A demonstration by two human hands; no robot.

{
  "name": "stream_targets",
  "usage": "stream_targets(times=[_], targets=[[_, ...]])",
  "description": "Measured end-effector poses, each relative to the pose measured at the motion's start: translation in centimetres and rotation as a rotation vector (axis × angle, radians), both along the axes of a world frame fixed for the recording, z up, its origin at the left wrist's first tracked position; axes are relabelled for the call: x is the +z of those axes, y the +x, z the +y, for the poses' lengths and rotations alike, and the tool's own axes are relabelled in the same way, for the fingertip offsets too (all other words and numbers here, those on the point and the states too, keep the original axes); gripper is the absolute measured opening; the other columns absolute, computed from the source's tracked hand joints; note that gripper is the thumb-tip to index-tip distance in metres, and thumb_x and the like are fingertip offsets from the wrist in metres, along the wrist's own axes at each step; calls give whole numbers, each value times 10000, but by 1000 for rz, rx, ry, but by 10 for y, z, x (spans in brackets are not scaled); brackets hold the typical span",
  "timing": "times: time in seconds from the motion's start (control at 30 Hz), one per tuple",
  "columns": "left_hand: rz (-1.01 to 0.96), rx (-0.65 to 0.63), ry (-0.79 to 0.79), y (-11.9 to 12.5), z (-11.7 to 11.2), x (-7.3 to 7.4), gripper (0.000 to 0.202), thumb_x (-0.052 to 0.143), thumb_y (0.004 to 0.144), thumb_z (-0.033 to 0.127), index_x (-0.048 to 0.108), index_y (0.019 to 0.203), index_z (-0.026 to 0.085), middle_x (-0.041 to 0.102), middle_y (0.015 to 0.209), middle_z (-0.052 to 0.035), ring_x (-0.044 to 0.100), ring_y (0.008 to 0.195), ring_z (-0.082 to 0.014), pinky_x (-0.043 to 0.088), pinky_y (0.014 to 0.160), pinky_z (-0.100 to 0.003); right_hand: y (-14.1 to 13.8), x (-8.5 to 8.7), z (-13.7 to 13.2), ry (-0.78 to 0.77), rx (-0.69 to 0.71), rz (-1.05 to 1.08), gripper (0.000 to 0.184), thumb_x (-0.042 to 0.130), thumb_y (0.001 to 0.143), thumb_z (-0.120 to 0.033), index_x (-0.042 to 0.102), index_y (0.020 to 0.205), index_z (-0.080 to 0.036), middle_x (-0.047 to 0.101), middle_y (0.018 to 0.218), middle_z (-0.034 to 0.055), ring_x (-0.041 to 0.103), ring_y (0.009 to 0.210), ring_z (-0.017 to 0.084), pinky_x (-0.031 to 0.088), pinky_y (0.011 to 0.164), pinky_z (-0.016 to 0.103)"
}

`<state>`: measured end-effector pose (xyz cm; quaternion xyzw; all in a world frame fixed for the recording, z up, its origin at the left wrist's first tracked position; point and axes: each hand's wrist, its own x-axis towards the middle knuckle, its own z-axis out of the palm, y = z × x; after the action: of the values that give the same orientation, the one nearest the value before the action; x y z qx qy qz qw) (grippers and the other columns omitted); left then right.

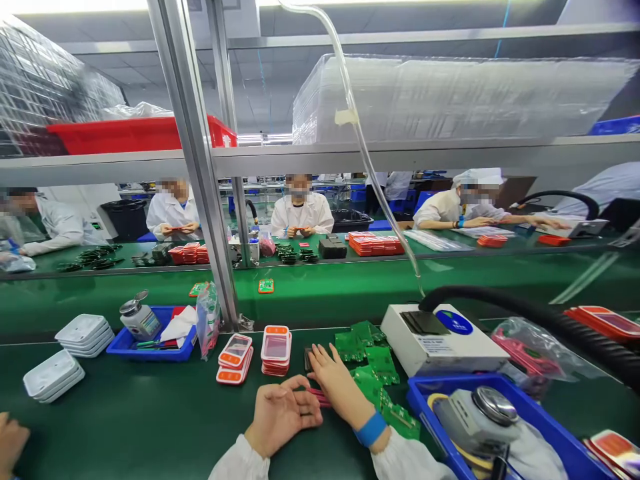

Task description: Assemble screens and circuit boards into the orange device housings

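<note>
My left hand (281, 415) rests on the green bench with its fingers curled together over a thin pink-red tool (320, 397) that pokes out to the right. My right hand (334, 380), with a blue wrist strap (371, 429), lies flat and stretched out, fingertips on a small dark part (309, 359). Green circuit boards (373, 367) lie scattered just right of that hand. Two stacks of orange-rimmed trays (276, 349) stand just beyond my hands.
A white box unit (440, 337) with a black hose (540, 317) sits at right. Blue bins (150, 337) (545, 427) hold a metal dispenser and cloths. White tray stacks (83, 333) lie left. Another person's hand (10, 440) shows bottom left. Co-workers sit across the green conveyor (325, 287).
</note>
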<state>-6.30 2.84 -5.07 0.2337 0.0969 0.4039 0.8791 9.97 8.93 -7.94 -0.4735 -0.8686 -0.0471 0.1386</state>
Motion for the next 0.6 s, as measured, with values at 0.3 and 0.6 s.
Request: stream_targets(times=[0.3,0.6], targets=[[4,33,-45,2,-3,3,316,492,641,251,688,825,86,719,873,-165,661,807,-260,388,833,-397,5,-9,4,336,118,175,308,425,852,-21,659,1049,-59,712,991,189,678,944,251,468,999,483],[100,54,-18,5,-7,8,311,552,675,240,691,903,80,708,992,-173,661,873,-260,408,848,-384,8,28,-13,644,162,484,285,415,921,-43,554,1168,-74,703,909,128,687,885,213,514,973,536]])
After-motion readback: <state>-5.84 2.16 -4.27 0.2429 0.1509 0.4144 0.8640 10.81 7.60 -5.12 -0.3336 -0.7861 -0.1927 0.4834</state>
